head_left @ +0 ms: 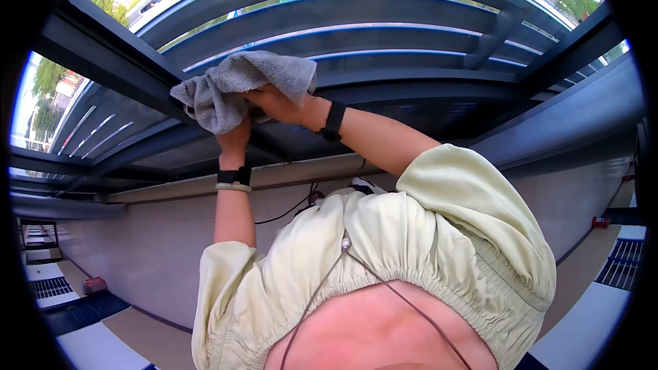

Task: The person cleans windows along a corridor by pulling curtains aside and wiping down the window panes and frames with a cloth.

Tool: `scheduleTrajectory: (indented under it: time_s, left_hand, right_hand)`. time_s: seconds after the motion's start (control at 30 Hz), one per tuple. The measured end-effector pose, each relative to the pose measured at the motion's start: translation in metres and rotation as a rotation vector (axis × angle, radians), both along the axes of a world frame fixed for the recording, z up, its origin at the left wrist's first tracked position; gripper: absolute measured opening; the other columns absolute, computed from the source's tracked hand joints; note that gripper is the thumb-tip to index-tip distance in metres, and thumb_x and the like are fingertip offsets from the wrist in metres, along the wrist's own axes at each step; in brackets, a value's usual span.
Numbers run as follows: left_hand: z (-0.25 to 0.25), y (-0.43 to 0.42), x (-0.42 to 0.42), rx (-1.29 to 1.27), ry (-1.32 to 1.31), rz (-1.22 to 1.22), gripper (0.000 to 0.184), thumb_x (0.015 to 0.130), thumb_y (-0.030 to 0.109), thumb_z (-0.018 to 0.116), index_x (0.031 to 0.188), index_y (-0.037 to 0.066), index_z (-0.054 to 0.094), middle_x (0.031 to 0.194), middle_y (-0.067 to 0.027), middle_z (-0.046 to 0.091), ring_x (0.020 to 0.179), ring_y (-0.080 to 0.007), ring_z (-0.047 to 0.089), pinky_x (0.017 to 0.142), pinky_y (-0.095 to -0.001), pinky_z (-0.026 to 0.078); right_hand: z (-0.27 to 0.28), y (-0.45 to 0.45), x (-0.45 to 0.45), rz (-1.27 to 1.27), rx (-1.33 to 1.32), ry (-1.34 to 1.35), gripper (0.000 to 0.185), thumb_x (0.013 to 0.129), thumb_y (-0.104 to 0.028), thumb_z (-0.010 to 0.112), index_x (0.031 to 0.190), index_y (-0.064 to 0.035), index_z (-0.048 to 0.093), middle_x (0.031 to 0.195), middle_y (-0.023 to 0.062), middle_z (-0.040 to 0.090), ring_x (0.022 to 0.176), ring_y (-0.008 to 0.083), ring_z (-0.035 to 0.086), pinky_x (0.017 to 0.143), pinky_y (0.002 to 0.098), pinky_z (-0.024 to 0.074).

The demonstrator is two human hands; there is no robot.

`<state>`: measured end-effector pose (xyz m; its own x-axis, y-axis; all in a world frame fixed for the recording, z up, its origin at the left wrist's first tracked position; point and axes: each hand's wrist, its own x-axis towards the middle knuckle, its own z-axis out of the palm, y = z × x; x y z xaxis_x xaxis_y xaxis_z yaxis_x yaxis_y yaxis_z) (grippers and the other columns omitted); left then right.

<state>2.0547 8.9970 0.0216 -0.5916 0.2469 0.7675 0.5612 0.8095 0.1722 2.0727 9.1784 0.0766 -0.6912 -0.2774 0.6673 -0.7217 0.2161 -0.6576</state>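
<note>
A grey terry cloth (257, 75) is bunched up against the dark metal window frame (127, 48). My right hand (284, 105) grips the cloth from its near side, the thumb lying across the folds. Close beside it, my left hand (235, 135) reaches up into the cloth's lower folds and holds it; most of its fingers are hidden there. A black band (334, 120) is on my right wrist. My left wrist carries another black band (234, 175) and a pale bangle (234, 187).
Dark horizontal slats (411, 17) stand beyond the frame, with a road and trees outside. A beige ledge (288, 170) runs below the window. A black cable (284, 212) hangs near my body. Red objects (94, 285) sit at the floor's edges behind.
</note>
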Motion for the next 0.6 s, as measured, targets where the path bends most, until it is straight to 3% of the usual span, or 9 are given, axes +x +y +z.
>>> scheduleTrajectory:
  time_s: [0.13, 0.2, 0.23, 0.33, 0.37, 0.43, 0.6]
  left_hand:
    - [-0.059, 0.003, 0.013, -0.296, -0.121, 0.001, 0.058, 0.088, 0.016, 0.065, 0.142, 0.008, 0.045, 0.143, -0.0204, 0.047, 0.133, -0.0406, 0.043, 0.109, -0.0476, 0.035]
    - [-0.059, 0.040, 0.041, -0.145, -0.111, -0.102, 0.059, 0.086, 0.020, 0.067, 0.139, 0.005, 0.046, 0.141, -0.0241, 0.044, 0.133, -0.0448, 0.038, 0.109, -0.0555, 0.028]
    - [-0.051, 0.062, 0.057, -0.081, -0.087, -0.101, 0.059, 0.086, 0.022, 0.066, 0.138, 0.003, 0.046, 0.139, -0.0250, 0.045, 0.132, -0.0459, 0.037, 0.108, -0.0582, 0.025]
    - [-0.056, 0.112, 0.076, -0.102, -0.054, -0.092, 0.056, 0.086, 0.033, 0.063, 0.127, -0.003, 0.050, 0.124, -0.0263, 0.048, 0.120, -0.0469, 0.040, 0.104, -0.0670, 0.020]
    - [-0.055, 0.129, 0.082, -0.142, -0.084, -0.122, 0.054, 0.087, 0.034, 0.062, 0.124, -0.004, 0.050, 0.121, -0.0261, 0.048, 0.117, -0.0466, 0.041, 0.104, -0.0671, 0.020]
    - [-0.050, 0.173, 0.093, -0.203, -0.072, -0.167, 0.048, 0.086, 0.034, 0.063, 0.116, -0.001, 0.053, 0.115, -0.0248, 0.049, 0.111, -0.0446, 0.043, 0.103, -0.0666, 0.022]
    - [-0.033, 0.286, 0.119, -0.276, -0.138, -0.440, 0.047, 0.086, 0.032, 0.065, 0.120, 0.002, 0.053, 0.117, -0.0203, 0.052, 0.113, -0.0417, 0.044, 0.103, -0.0608, 0.026]
  right_hand:
    - [-0.025, 0.029, 0.022, -0.223, 0.173, 0.022, 0.041, 0.093, -0.029, 0.061, 0.129, -0.0100, 0.057, 0.129, 0.0160, 0.057, 0.120, 0.0366, 0.053, 0.104, 0.0427, 0.0408]
    - [-0.035, 0.058, 0.038, -0.233, 0.214, -0.034, 0.039, 0.090, -0.029, 0.063, 0.123, -0.0095, 0.061, 0.121, 0.0165, 0.062, 0.114, 0.0376, 0.057, 0.100, 0.0431, 0.0434]
    - [-0.030, 0.073, 0.048, -0.145, 0.126, -0.138, 0.032, 0.085, -0.023, 0.067, 0.114, -0.0094, 0.066, 0.109, 0.0151, 0.066, 0.106, 0.0369, 0.060, 0.093, 0.0444, 0.0458]
    - [-0.058, 0.123, 0.076, -0.492, 0.359, 0.328, 0.026, 0.082, -0.017, 0.069, 0.107, -0.0098, 0.069, 0.103, 0.0135, 0.068, 0.104, 0.0348, 0.061, 0.091, 0.0443, 0.0465]
    - [-0.067, 0.142, 0.087, -0.502, 0.353, 0.178, 0.033, 0.080, -0.012, 0.070, 0.113, -0.0097, 0.067, 0.109, 0.0138, 0.067, 0.108, 0.0340, 0.060, 0.094, 0.0452, 0.0460]
    - [-0.075, 0.188, 0.108, -0.568, 0.360, 0.157, 0.038, 0.080, -0.011, 0.070, 0.117, -0.0089, 0.065, 0.114, 0.0146, 0.065, 0.111, 0.0341, 0.058, 0.097, 0.0453, 0.0448]
    - [-0.089, 0.305, 0.157, -0.778, 0.359, 0.144, 0.044, 0.079, -0.006, 0.068, 0.122, -0.0062, 0.061, 0.119, 0.0158, 0.063, 0.114, 0.0363, 0.055, 0.100, 0.0433, 0.0431]
